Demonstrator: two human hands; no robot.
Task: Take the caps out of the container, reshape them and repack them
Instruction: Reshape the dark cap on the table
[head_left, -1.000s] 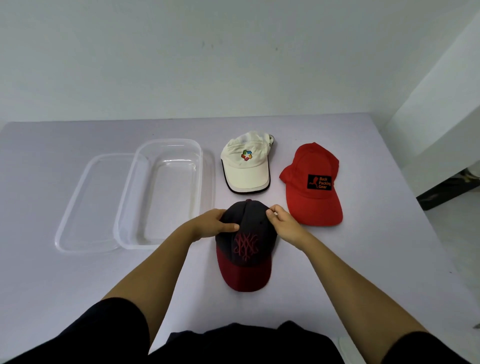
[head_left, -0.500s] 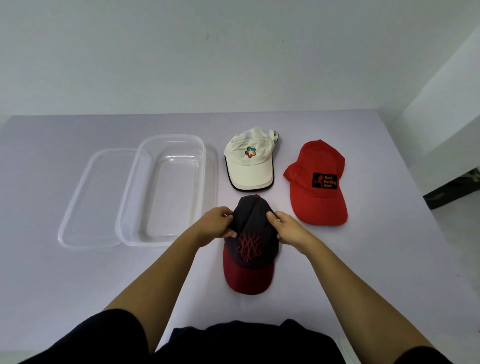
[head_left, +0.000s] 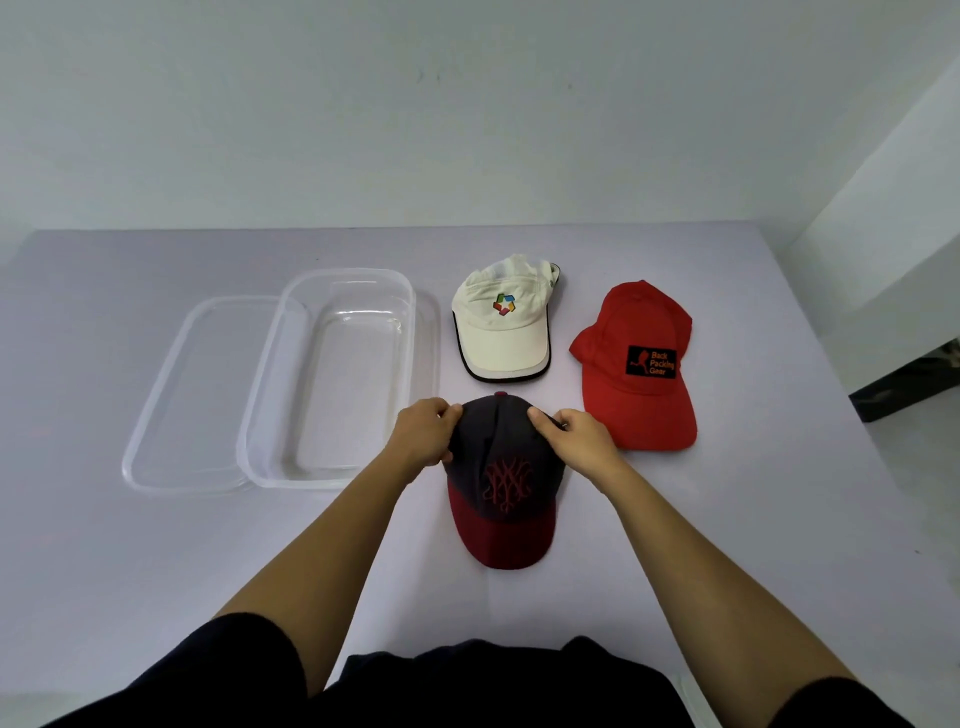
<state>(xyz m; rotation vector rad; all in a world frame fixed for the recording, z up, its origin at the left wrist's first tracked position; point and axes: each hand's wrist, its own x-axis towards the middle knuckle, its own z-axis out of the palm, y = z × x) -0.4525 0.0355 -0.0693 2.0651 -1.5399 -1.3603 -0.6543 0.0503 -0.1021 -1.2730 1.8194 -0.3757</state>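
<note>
A dark cap with a maroon brim (head_left: 501, 483) lies on the table in front of me, brim toward me. My left hand (head_left: 423, 434) grips the left side of its crown and my right hand (head_left: 574, 434) pinches the right side. Behind it lie a white cap with a coloured logo (head_left: 501, 322) and, to its right, a red cap with a black patch (head_left: 636, 364). The clear plastic container (head_left: 270, 415) stands empty to the left of the caps.
The container's clear lid (head_left: 171, 395) lies flat under and beside the container on its left. The grey table (head_left: 130, 561) ends at a white wall behind. The table's right edge drops to a floor with a dark object (head_left: 909, 384).
Both hands have shifted their hold on the dark cap's crown, the left curling round its side. The cap has stayed in place.
</note>
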